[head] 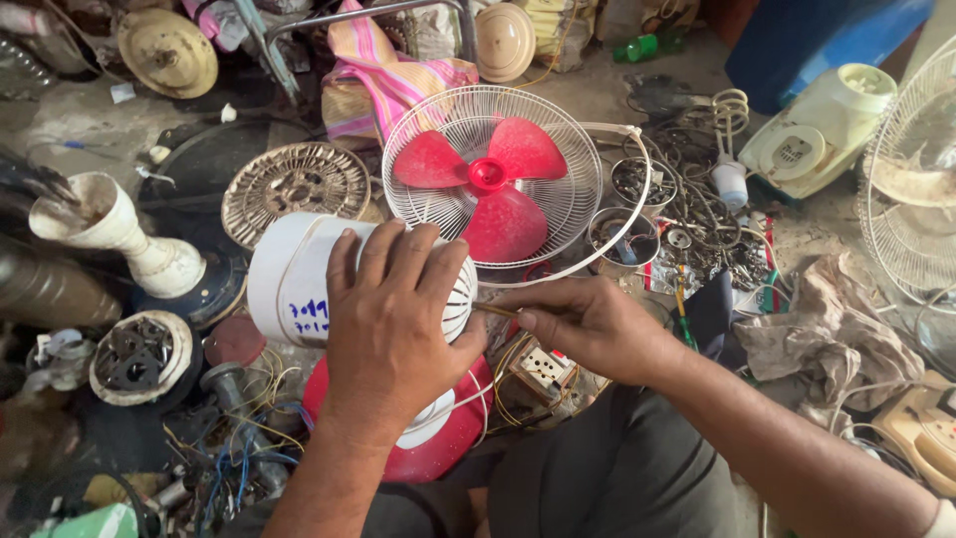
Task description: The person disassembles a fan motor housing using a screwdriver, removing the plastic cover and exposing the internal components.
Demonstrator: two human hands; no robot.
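We sit on the floor [597, 90] among fan parts, with a white motor housing [299, 279] at the centre of the frame, lying on its side over a red fan base [448, 443]. Our left hand [393, 324] lies flat over the top of the housing, fingers spread and pressing down, so the rounded shell does not roll or turn while we work at its slotted end. Our right hand [588, 324] comes in from the right, its grip pinching a thin tool [495, 310], likely a screwdriver, whose tip points at the housing just under the left thumb; the tip itself is hidden.

Just above the hands, a white wire guard [558, 169] with a red blade [488, 184] lies face up, laid within reach but out of the way. To the left stand a white fan stand [129, 239] and a round metal grille [294, 189]. Loose wires [234, 468] trail at lower left beside the base, a crumpled rag [827, 324] lies at right, and another wire guard [911, 179] leans at the right edge.
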